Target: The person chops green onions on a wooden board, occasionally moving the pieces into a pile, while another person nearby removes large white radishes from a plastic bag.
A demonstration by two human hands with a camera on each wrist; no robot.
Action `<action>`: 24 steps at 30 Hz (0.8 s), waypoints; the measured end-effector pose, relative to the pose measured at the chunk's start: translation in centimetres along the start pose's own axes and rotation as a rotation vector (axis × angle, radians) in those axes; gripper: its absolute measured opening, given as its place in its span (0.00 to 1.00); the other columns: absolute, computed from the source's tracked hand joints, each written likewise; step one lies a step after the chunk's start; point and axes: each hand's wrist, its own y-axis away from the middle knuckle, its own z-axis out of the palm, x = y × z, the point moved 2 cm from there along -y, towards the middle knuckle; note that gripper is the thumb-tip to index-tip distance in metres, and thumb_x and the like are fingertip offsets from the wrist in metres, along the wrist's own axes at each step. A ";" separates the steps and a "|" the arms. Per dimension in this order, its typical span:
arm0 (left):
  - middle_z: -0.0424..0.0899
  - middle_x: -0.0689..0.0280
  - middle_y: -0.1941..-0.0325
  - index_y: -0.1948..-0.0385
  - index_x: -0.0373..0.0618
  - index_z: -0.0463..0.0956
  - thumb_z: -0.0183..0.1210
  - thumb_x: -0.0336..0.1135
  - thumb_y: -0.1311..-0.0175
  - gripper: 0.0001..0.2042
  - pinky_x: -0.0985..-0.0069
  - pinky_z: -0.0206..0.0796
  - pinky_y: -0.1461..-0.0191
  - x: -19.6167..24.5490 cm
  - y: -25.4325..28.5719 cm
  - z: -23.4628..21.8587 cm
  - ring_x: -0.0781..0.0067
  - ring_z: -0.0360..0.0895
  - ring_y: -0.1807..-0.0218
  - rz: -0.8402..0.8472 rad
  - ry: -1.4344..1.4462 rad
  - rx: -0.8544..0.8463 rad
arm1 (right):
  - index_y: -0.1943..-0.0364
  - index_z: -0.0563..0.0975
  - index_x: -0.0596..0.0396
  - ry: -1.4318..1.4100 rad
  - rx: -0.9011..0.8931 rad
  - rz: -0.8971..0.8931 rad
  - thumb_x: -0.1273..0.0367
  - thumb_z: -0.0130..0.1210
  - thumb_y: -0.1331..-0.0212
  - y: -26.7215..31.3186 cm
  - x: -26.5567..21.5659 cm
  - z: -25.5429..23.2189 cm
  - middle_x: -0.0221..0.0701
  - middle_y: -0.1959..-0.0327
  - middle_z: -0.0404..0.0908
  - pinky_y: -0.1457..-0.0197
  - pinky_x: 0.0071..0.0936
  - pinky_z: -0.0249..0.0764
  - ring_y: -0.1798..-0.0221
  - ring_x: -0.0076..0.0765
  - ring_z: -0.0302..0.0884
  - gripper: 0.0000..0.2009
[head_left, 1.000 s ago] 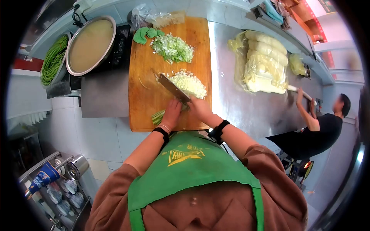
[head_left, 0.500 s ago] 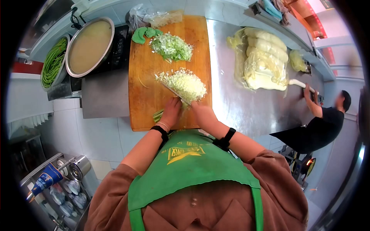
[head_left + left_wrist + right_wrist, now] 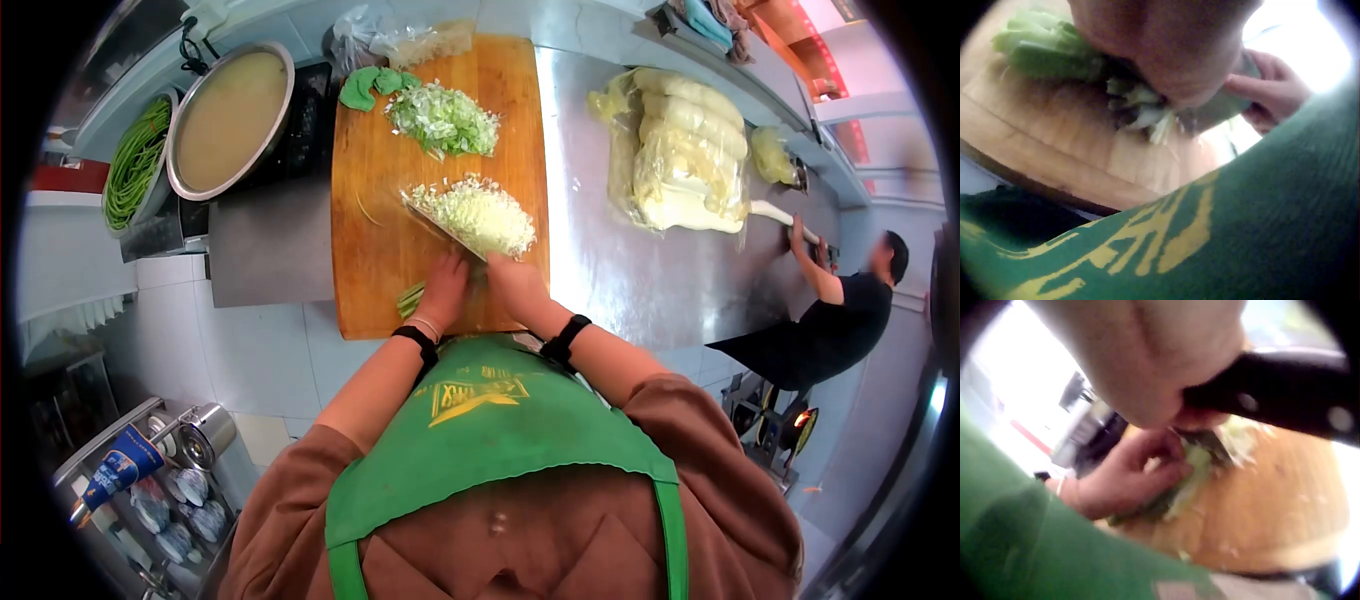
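Observation:
My left hand holds a bunch of green stalks against the wooden cutting board, fingers curled over them. Beside it, my right hand grips a cleaver by its black riveted handle. In the head view the blade stands nearly edge-on, running from the right hand up and left, close to the left fingertips. Along its far side lies a heap of finely chopped pale vegetable. The stalks are partly hidden under the left hand.
Farther up the board sit a green-and-white chopped pile and a green cloth-like piece. To the left stand a pot of cloudy liquid and a tray of green beans. Bagged dough and another person are at right.
The cleaver has turned from showing its broad side to nearly edge-on. My right hand has shifted slightly left; the left hand stays on the stalks. The other person's hands have moved along the dough strip.

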 end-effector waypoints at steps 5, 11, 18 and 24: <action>0.74 0.51 0.53 0.58 0.38 0.75 0.65 0.27 0.45 0.13 0.54 0.68 0.44 -0.6 0.1 0.1 0.43 0.71 0.49 0.013 0.038 -0.021 | 0.59 0.71 0.55 -0.037 -0.020 -0.040 0.71 0.53 0.33 0.0 0.0 -1.2 0.48 0.70 0.82 0.64 0.52 0.75 0.65 0.62 0.82 0.04; 0.74 0.52 0.54 0.58 0.38 0.74 0.66 0.27 0.45 0.14 0.54 0.68 0.45 -0.2 -0.2 -0.4 0.44 0.71 0.50 -0.010 -0.009 0.021 | 0.60 0.71 0.56 0.017 -0.029 0.021 0.73 0.53 0.37 -1.0 -0.5 -0.4 0.49 0.69 0.82 0.61 0.54 0.76 0.64 0.61 0.83 0.05; 0.75 0.50 0.50 0.59 0.39 0.74 0.64 0.27 0.46 0.13 0.55 0.67 0.40 -0.3 0.7 0.4 0.43 0.71 0.46 -0.066 0.039 -0.025 | 0.58 0.72 0.56 -0.026 -0.051 0.008 0.71 0.53 0.33 0.6 -0.4 -1.0 0.49 0.68 0.83 0.61 0.54 0.77 0.63 0.62 0.83 0.05; 0.75 0.51 0.52 0.60 0.40 0.74 0.64 0.27 0.46 0.12 0.54 0.68 0.41 -0.6 0.4 0.3 0.44 0.71 0.47 -0.013 0.016 0.000 | 0.58 0.72 0.56 -0.077 -0.056 0.064 0.68 0.54 0.32 -1.1 -0.4 -0.7 0.52 0.67 0.82 0.59 0.55 0.75 0.62 0.65 0.81 0.07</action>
